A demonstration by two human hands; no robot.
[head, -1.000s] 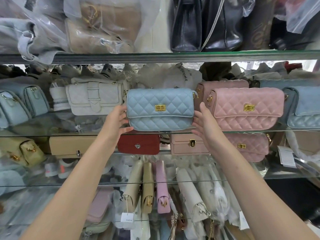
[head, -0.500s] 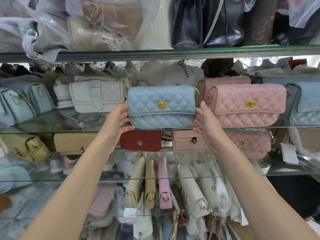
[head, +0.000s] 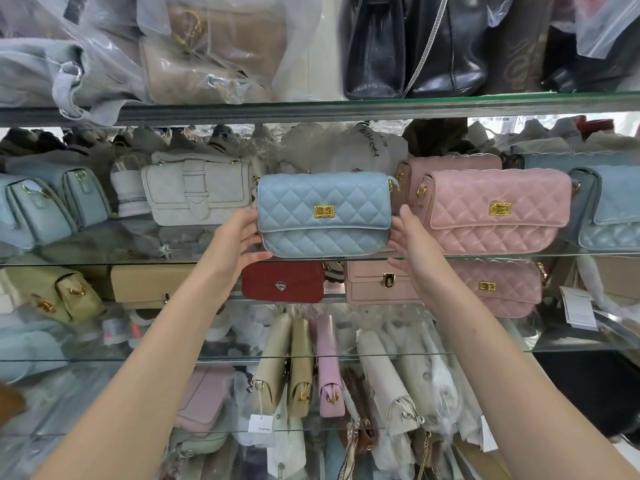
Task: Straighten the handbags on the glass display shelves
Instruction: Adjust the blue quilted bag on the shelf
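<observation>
Both bare forearms stretched up and forward. Left hand (head: 239, 237) cupping left end of pale blue quilted handbag (head: 323, 214), thumb under bottom corner, fingers (head: 250, 216) hidden behind end. Right hand (head: 412, 247) flat against right end, fingers (head: 403, 220) straight, loosely spread, tips tucked behind. Handbag upright between both sets of fingers, on glass shelf (head: 571, 255) edge. Soft diamond stitching, rounded flap, gold rectangular clasp (head: 325, 212). Just beyond right fingers, pink quilted handbag (head: 491, 211), same shape.
</observation>
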